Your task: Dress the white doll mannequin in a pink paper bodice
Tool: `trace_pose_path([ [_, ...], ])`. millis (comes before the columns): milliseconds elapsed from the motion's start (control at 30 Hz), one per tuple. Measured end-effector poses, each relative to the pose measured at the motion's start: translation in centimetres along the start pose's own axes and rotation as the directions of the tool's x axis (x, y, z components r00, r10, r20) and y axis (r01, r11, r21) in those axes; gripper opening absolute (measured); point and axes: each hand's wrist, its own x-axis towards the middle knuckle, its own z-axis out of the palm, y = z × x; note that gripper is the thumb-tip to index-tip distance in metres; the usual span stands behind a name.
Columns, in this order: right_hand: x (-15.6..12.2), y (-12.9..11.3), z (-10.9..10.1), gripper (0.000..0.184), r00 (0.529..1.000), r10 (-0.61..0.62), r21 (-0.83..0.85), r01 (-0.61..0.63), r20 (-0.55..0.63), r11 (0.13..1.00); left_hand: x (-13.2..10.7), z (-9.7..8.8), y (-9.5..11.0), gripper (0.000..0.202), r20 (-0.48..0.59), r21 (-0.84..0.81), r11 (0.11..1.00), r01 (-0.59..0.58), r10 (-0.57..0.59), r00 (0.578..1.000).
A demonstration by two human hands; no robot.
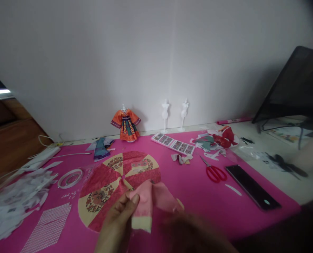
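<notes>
My left hand (123, 216) pinches a small pink doll garment (143, 196) with a cream band at its lower end. The thumb lies on top of the cloth, and the other piece of pink fabric spreads to the right. My right hand (190, 228) is smeared by motion near the garment's right side, so its fingers cannot be made out. Behind the left hand lies a round red and cream patterned skirt piece (101, 179), flat, with a small hole at its centre. Part of it is hidden by the hand and the garment.
On the pink mat (196, 196) are red-handled scissors (216, 173), a phone (251, 186), a compartment box (172, 144), fabric scraps (217, 140), tape rolls (70, 178) and white scraps (14, 203). A dressed doll form (126, 123) stands by the wall. A blurred forearm (312, 151) enters at right.
</notes>
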Motion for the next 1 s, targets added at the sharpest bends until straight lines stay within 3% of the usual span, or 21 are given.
trace_pose_path([
  [200,-2.5,-1.5,0.0,0.020,0.999,0.041,-0.266,-0.036,0.014,0.963,-0.9,1.0,1.5,0.035,-0.111,-0.104,0.991,-0.086,0.075,0.991],
  [267,-2.7,-1.7,0.7,0.025,1.000,0.013,-0.273,-0.008,0.019,0.962,-1.1,1.2,1.3,0.031,-0.099,-0.110,0.989,-0.097,0.086,0.991],
  [367,-1.9,-1.9,2.3,0.050,0.992,-0.114,-0.238,0.124,0.056,0.963,-1.1,1.4,-0.9,0.029,-0.046,-0.125,0.991,-0.053,0.047,0.998],
  [433,-1.2,-2.0,3.3,0.056,0.976,-0.215,-0.224,0.215,0.024,0.950,-1.0,1.3,-3.2,0.034,-0.005,-0.093,0.995,-0.040,0.040,0.999],
  [533,-0.6,-2.4,3.8,0.043,0.925,-0.350,-0.311,0.293,-0.147,0.904,-0.6,1.0,-6.4,0.032,0.023,-0.047,0.997,-0.062,0.063,0.998],
  [633,-1.0,-2.8,3.2,0.038,0.895,-0.394,-0.393,0.293,-0.207,0.872,-0.3,0.7,-8.0,0.031,0.186,-0.176,0.982,0.073,-0.040,0.982],
  [700,-1.6,-3.0,2.7,0.038,0.917,-0.353,-0.349,0.275,-0.185,0.896,-0.1,0.6,-7.9,0.034,0.282,-0.282,0.946,0.162,-0.080,0.956],
  [800,-2.5,-3.0,2.4,0.041,0.919,-0.322,-0.298,0.249,-0.229,0.922,0.1,0.6,-6.4,0.036,0.320,-0.401,0.885,0.236,-0.106,0.941],
  [900,-3.0,-3.0,2.5,0.040,0.884,-0.366,-0.380,0.244,-0.291,0.892,0.1,0.5,-4.9,0.024,0.309,-0.535,0.814,0.228,-0.063,0.949],
  [1000,-3.1,-2.9,2.2,0.034,0.832,-0.442,-0.451,0.271,-0.335,0.851,-0.2,0.2,-4.0,0.020,0.262,-0.552,0.815,0.178,-0.033,0.965],
])
